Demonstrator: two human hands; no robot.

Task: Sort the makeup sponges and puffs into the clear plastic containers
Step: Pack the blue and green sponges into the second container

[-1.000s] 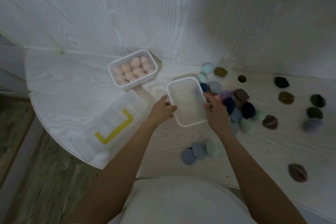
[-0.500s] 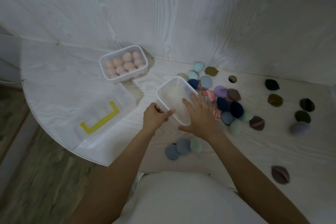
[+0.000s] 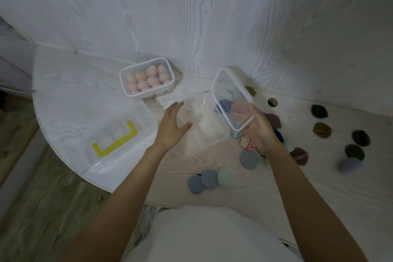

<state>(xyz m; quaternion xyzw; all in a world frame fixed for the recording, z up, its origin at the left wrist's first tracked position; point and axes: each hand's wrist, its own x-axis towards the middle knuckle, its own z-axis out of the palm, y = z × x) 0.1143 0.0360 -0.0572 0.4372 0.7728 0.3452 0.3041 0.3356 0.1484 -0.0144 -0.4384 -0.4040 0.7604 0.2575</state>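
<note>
Right hand [image 3: 260, 132]: fingers curl under the empty container [image 3: 231, 100], tilted up off the surface [image 3: 212, 155].
Left hand [image 3: 172, 125]: fingers spread, hovering, holding nothing.
Surface: pale wood, sponges [image 3: 319, 130] scattered right.
Room: white panelled wall [image 3: 191, 17].

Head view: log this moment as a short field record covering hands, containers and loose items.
left hand: open, holding nothing, above the table
right hand: grips the empty clear container, lifted and tilted
filled container: peach egg-shaped sponges, near the wall
lid with yellow handle: flat on table, at left
loose puffs: scattered at right, unsorted
</note>
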